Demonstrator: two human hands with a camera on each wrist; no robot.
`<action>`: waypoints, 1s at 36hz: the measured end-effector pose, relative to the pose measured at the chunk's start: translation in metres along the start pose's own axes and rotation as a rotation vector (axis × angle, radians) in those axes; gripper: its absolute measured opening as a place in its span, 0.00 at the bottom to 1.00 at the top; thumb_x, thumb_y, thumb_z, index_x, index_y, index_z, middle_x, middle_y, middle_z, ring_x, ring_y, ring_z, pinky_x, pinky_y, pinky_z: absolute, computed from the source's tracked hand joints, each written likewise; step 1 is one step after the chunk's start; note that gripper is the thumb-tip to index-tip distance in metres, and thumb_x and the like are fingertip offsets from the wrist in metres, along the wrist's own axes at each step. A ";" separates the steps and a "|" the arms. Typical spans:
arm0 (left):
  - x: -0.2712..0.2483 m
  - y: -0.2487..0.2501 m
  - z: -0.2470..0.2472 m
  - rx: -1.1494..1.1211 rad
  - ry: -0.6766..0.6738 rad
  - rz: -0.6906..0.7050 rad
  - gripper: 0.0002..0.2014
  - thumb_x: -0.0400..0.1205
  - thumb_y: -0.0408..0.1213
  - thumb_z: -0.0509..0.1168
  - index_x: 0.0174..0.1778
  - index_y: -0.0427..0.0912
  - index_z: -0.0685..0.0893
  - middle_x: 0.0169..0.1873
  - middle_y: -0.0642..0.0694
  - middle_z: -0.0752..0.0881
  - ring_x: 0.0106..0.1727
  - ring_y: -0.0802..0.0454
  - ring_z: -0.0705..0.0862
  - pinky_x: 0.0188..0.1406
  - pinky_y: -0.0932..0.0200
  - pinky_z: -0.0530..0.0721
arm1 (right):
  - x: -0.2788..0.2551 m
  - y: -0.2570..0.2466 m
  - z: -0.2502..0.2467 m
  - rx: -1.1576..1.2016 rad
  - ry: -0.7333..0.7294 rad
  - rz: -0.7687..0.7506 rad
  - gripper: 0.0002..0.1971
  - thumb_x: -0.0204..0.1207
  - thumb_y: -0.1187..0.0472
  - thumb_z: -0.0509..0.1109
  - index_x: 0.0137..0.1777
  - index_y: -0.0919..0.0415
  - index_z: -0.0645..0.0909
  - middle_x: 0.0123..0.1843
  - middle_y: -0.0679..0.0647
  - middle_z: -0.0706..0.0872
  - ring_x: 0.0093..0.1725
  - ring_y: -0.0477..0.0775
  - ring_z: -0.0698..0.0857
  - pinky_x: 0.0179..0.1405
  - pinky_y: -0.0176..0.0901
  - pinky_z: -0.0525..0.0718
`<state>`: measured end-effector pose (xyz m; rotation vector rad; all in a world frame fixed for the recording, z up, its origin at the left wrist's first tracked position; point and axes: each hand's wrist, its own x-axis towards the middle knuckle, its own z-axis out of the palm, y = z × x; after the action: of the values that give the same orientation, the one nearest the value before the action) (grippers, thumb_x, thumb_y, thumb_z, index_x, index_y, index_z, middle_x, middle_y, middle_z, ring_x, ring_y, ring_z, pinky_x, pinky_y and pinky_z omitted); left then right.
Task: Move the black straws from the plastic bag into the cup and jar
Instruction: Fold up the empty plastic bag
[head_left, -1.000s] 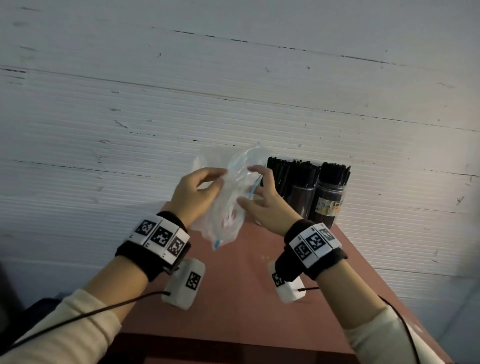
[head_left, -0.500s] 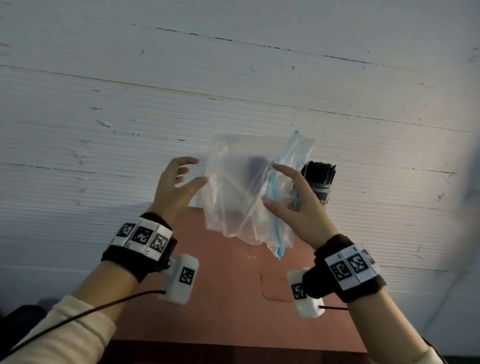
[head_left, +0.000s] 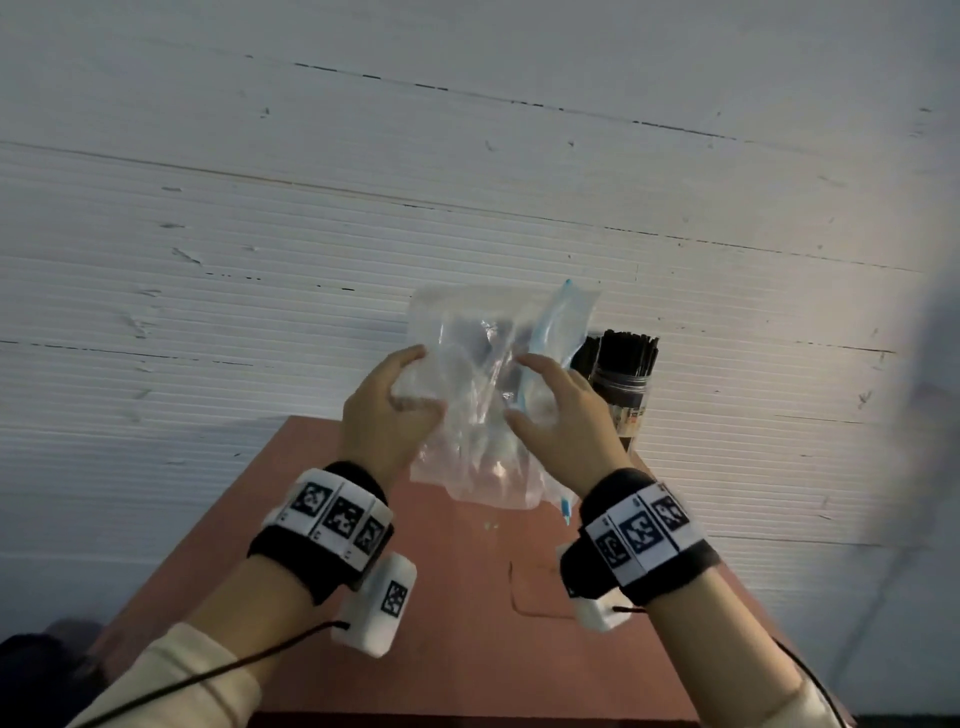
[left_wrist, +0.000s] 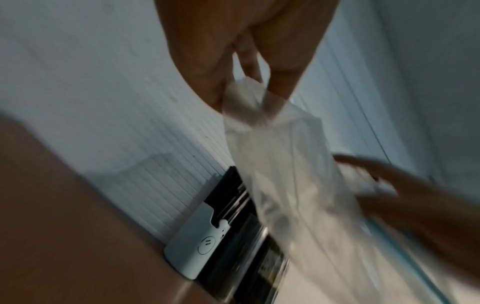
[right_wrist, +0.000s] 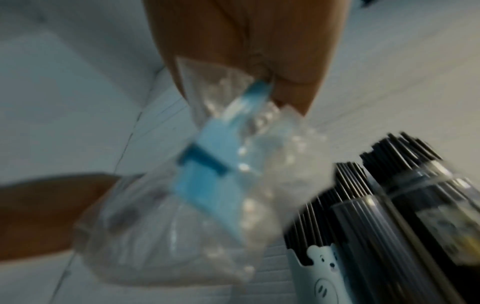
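A clear plastic bag (head_left: 483, 358) with a blue zip strip (right_wrist: 207, 181) hangs in the air above the table's far end; I see no straws inside it. My left hand (head_left: 423, 382) pinches its left side, thumb in front, as the left wrist view shows on the bag (left_wrist: 285, 174). My right hand (head_left: 519, 389) pinches the bag (right_wrist: 168, 222) at the zip strip. Behind the bag a glass jar (head_left: 623, 384) stands packed with black straws (head_left: 626, 348). A white bear cup (left_wrist: 194, 246) full of straws stands beside the jar (left_wrist: 249, 261); the head view hides it.
The reddish-brown table (head_left: 457, 623) runs up to a white ribbed wall (head_left: 260, 260), with the cup (right_wrist: 324, 277) and jar (right_wrist: 428, 205) at its far right against the wall. Cables trail from both wrist units.
The left hand, open beside the spread bag half a second ago, now pinches it. Both hands have drawn closer together, and the bag is held a little lower.
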<state>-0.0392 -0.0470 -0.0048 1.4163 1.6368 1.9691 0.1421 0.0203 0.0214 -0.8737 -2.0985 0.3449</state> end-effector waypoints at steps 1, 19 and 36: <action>-0.001 0.001 0.004 0.038 0.008 0.060 0.28 0.76 0.31 0.73 0.70 0.57 0.79 0.55 0.52 0.87 0.45 0.53 0.89 0.38 0.67 0.85 | 0.002 -0.003 0.002 0.021 0.001 0.001 0.26 0.77 0.48 0.70 0.75 0.41 0.70 0.67 0.52 0.77 0.64 0.51 0.78 0.57 0.36 0.69; -0.009 0.012 0.002 0.054 -0.141 0.408 0.17 0.78 0.34 0.71 0.61 0.54 0.84 0.57 0.56 0.83 0.51 0.57 0.85 0.56 0.58 0.86 | 0.008 0.004 0.011 0.283 -0.132 0.079 0.15 0.80 0.51 0.67 0.64 0.51 0.72 0.54 0.50 0.86 0.52 0.53 0.87 0.55 0.60 0.86; 0.021 0.001 0.017 0.230 -0.485 0.461 0.47 0.65 0.54 0.77 0.80 0.50 0.66 0.73 0.52 0.66 0.77 0.63 0.65 0.74 0.69 0.66 | -0.003 -0.002 0.004 0.476 -0.271 -0.144 0.40 0.84 0.57 0.65 0.82 0.33 0.41 0.80 0.25 0.49 0.77 0.22 0.55 0.71 0.28 0.70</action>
<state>-0.0371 -0.0222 0.0055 2.3087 1.4288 1.4670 0.1394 0.0173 0.0177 -0.4089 -2.1703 0.8830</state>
